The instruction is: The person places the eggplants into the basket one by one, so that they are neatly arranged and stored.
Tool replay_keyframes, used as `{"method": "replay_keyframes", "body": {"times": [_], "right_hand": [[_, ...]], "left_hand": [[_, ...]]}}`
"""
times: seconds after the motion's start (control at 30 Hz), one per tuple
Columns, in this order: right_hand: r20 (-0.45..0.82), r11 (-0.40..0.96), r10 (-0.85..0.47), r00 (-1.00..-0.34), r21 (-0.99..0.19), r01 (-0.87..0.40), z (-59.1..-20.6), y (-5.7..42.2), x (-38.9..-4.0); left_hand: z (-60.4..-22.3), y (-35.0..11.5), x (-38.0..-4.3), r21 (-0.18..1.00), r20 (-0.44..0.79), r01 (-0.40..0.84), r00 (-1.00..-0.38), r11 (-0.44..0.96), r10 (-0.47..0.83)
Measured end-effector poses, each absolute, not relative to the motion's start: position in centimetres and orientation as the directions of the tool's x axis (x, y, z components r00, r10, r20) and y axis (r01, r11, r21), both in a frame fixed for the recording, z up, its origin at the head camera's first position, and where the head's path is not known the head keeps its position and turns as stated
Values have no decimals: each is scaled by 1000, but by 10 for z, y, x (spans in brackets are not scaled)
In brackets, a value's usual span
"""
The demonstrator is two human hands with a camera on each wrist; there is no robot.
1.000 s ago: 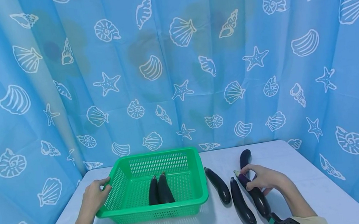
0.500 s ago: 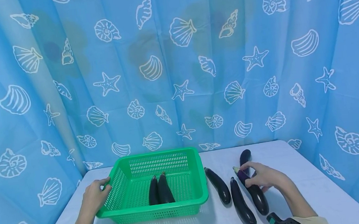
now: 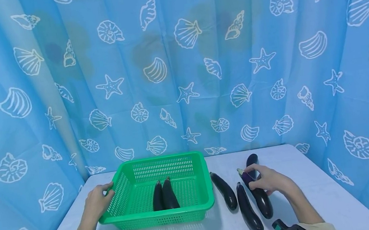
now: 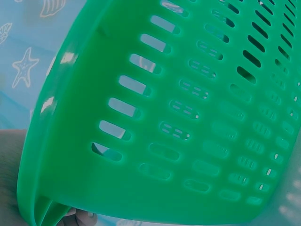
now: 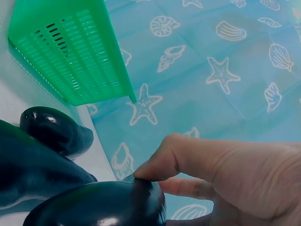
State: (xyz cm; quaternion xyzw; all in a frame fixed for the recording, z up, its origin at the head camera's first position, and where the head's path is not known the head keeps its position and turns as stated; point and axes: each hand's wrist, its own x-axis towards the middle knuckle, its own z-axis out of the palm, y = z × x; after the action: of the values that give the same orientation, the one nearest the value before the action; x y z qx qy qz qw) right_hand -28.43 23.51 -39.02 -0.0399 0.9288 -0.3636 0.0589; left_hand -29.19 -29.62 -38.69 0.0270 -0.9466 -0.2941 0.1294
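My left hand (image 3: 96, 203) grips the left rim of a green plastic basket (image 3: 161, 213); its fingertips show below the rim in the left wrist view. Two dark eggplants (image 3: 169, 195) lie side by side in the basket. On the right, my right hand (image 3: 269, 179) pinches an eggplant (image 3: 263, 202) near its pale stem end, between thumb and fingers. The same eggplant (image 5: 103, 207) fills the bottom of the right wrist view. Whether it is off the table, I cannot tell.
Two loose eggplants (image 3: 224, 191) (image 3: 248, 211) lie between the basket and my right hand. Another eggplant (image 3: 251, 161) lies behind that hand, partly hidden. A white-covered table (image 3: 294, 159) bears everything, with a blue seashell curtain (image 3: 180, 74) behind it.
My right hand has shifted slightly left and away from me, and the eggplant in it has moved the same way. The left hand and the basket stay put.
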Motion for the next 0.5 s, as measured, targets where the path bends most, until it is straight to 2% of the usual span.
{"method": "replay_keyframes", "body": {"times": [0.5], "right_hand": [[-31,714,-152,-988,-694,-89,-389,224,-285]], "left_hand": [[-388,-297,-293,568,229,26,-965,822,-127]]}}
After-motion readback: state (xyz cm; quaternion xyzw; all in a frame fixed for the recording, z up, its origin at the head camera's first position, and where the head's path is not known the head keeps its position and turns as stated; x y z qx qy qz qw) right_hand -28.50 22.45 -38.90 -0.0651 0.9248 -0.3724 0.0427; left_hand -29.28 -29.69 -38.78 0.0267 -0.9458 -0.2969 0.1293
